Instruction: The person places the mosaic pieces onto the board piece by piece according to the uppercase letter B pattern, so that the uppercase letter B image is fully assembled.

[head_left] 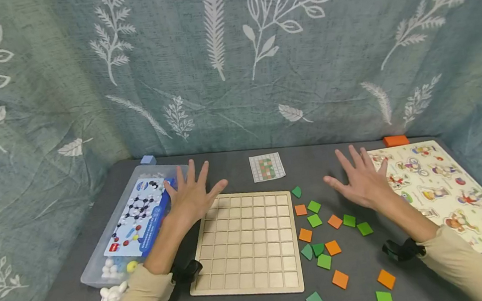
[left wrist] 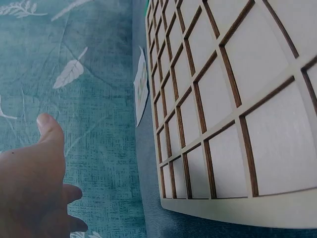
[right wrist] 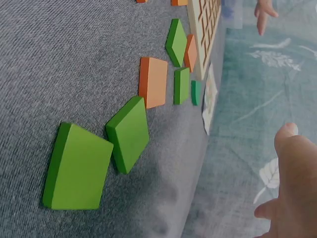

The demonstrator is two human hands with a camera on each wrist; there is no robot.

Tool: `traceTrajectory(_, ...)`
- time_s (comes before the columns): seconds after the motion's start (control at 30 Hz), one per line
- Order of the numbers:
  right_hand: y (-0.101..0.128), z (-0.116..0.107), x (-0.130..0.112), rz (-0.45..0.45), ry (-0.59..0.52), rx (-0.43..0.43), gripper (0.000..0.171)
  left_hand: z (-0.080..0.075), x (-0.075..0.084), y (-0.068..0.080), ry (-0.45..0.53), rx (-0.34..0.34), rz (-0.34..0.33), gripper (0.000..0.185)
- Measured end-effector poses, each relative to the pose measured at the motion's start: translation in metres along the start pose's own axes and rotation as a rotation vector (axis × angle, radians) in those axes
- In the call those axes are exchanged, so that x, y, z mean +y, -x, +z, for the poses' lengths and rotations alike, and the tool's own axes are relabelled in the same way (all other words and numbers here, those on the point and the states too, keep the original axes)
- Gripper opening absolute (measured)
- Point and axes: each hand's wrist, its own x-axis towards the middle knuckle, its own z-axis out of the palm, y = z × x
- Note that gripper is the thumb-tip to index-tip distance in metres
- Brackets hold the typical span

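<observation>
My left hand (head_left: 190, 197), fingers spread and holding nothing, hovers between a clear plastic box and the wooden grid board (head_left: 252, 239). The board's square cells are bare. Over the right side of the table my right hand (head_left: 362, 181) is likewise spread, palm down, with nothing in it. Between that hand and the board lie loose wooden pieces: orange squares such as this orange tile (head_left: 340, 279), light green squares such as this green tile (head_left: 384, 299), and dark green quarter-round pieces (head_left: 315, 300). A small printed pattern card (head_left: 267, 167) lies behind the board.
At left stands the plastic box (head_left: 95, 274) with a blue molecular-model sheet (head_left: 138, 216); a small white toy figure (head_left: 112, 298) sits before it. A picture puzzle board (head_left: 454, 194) lies at right, an orange block (head_left: 395, 141) behind it. A leaf-patterned curtain (head_left: 231, 71) closes off the back.
</observation>
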Motion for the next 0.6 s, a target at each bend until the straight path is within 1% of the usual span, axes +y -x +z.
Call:
traceTrajectory(0.1, 0.000, 0.000, -0.001, -0.006, -0.004, -0.003, 0.091, 0.000, 0.002, 0.000, 0.002, -0.004, 0.005, 0.086)
traceTrajectory(0.27, 0.000, 0.001, -0.004, -0.010, -0.001, -0.003, 0.090, -0.004, 0.005, 0.002, -0.001, -0.007, 0.024, 0.086)
traceTrajectory(0.5, -0.001, 0.002, -0.007, -0.018, 0.007, 0.000, 0.090, -0.011, 0.008, 0.004, -0.026, 0.010, 0.044, 0.085)
traceTrajectory(0.6, 0.000, 0.003, -0.008, -0.018, 0.007, 0.003, 0.089, -0.011, 0.008, 0.004, -0.052, -0.010, 0.046, 0.085)
